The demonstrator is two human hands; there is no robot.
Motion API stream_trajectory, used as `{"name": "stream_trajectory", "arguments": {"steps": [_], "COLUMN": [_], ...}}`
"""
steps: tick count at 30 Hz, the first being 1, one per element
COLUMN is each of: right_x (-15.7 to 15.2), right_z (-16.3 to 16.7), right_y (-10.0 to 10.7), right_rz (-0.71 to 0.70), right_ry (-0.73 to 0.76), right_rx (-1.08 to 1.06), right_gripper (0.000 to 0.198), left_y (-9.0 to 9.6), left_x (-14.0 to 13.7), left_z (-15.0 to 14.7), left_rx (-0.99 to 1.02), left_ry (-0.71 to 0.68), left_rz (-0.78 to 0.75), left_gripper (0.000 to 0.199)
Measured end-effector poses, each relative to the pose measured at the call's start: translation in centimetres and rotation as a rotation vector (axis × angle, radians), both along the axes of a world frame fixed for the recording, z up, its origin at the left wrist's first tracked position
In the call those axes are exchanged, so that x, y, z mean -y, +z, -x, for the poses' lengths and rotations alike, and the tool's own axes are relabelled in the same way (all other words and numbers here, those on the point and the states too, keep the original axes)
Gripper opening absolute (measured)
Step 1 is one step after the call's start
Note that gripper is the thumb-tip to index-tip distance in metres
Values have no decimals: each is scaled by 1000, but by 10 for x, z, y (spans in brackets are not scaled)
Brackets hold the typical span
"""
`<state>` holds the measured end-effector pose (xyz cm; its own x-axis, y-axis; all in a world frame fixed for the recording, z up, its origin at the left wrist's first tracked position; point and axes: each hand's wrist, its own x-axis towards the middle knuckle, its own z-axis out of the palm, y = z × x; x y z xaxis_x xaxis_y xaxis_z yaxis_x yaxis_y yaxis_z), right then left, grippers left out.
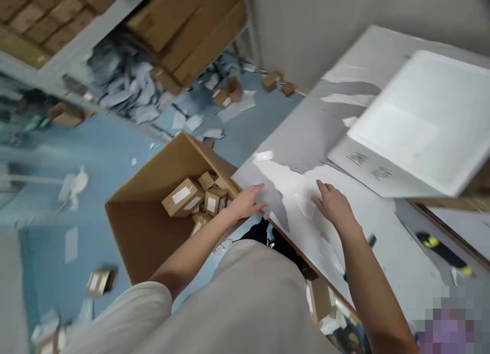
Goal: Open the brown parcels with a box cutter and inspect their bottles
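Mid-frame, we are holding our left hand [248, 202] and right hand [334, 205] loosely open, empty, near the counter [296, 134]

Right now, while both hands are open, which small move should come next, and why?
I would perhaps move the left hand toward a small box in the big box: the hand looks empty and is near the big box's edge, and that box is open, with several smaller ones inside.
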<state>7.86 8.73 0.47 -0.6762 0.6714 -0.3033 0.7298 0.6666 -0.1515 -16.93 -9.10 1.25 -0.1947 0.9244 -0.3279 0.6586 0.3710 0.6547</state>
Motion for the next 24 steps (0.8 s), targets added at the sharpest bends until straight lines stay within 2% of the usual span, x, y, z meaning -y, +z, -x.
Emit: {"name": "stream_trajectory", "arguments": {"steps": [3,6,9,11,13,16,19,21,24], "right_x": [20,68,126,161,190,222,245,259,284], "right_z": [90,163,217,247,277,331,401,451,516], "right_y": [20,34,39,35,19,-31,-110,-169,-245], "right_rz": [-3,54,121,152,186,282,486,610,622], "right_ry": [271,481,641,716,760,788,774,636,243], "right_rx": [-61,-31,38,98,156,246,332,358,298], "right_gripper": [51,49,49,48,48,49,53,60,80], "left_y": [-2,-22,-51,-74,-100,-144,-193,-225,-271], "left_x": [82,161,230,270,307,361,412,442,472], "left_z": [51,91,128,154,184,233,280,307,344], "left_rx": [-236,-342,-268,-176,-98,-31,17,65,139], "left_ry": [189,323,379,429,528,696,908,1106,1326], "left_rz": [127,349,506,500,482,525,521,493,483], "left_gripper": [63,63,68,67,66,69,74,81,91]}}
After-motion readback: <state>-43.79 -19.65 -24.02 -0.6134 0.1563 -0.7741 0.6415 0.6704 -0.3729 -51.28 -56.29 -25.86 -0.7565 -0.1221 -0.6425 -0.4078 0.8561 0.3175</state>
